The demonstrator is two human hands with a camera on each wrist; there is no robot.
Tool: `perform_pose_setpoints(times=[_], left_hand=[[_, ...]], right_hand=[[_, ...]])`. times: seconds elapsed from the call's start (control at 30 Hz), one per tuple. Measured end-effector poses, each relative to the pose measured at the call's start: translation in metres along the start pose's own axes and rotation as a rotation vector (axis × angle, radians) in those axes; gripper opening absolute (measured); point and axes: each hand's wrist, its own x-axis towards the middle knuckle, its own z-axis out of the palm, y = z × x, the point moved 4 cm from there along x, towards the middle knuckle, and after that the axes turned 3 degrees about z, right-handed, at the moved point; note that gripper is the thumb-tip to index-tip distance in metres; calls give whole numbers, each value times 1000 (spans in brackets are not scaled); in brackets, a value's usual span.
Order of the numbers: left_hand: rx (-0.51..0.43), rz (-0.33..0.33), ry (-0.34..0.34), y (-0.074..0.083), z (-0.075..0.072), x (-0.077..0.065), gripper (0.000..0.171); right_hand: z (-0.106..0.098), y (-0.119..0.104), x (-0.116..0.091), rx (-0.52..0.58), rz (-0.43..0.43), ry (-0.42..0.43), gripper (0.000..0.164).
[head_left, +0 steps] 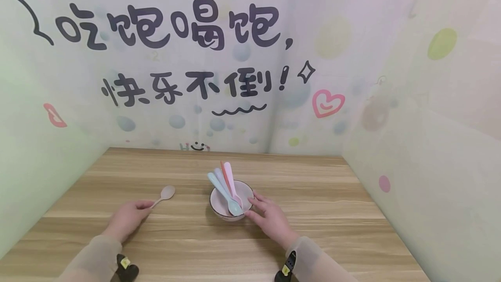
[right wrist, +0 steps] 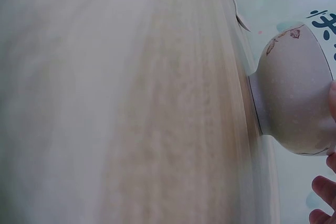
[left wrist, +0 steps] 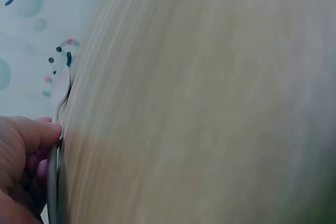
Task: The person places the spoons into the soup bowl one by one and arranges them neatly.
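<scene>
My left hand [head_left: 127,217] pinches the handle of a pale pinkish spoon [head_left: 168,192] at the left of the table. The spoon's bowl end points away and to the right, close over the wood. In the left wrist view, thumb and fingers meet on the spoon [left wrist: 61,85]. At the middle stands an upright, dark-rimmed pale bowl [head_left: 244,193]. My right hand [head_left: 272,221] grips its right rim, one finger over the edge. Inside lean a light blue spoon [head_left: 235,207], a pink spoon [head_left: 229,175], a lavender spoon [head_left: 220,176] and an orange-handled one [head_left: 224,173].
The wood-grain table [head_left: 188,247] runs back to a printed wall sheet [head_left: 305,25] with black lettering and coloured dots. Pale side walls [head_left: 438,142] close off the left and right. Both wrists carry black straps [head_left: 287,269].
</scene>
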Motion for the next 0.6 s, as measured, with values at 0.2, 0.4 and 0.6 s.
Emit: perform_pose_setpoints(times=[0.2, 0.4, 0.6], left_hand=[[8, 35, -14, 7, 8, 0, 33], [-19, 62, -27, 12, 16, 2, 29], [-32, 91, -43, 20, 22, 2, 25]], right_hand=[[0, 1, 0, 1, 3, -1, 58], [0, 1, 1, 3, 10, -2, 59], [1, 1, 1, 6, 11, 0, 58]])
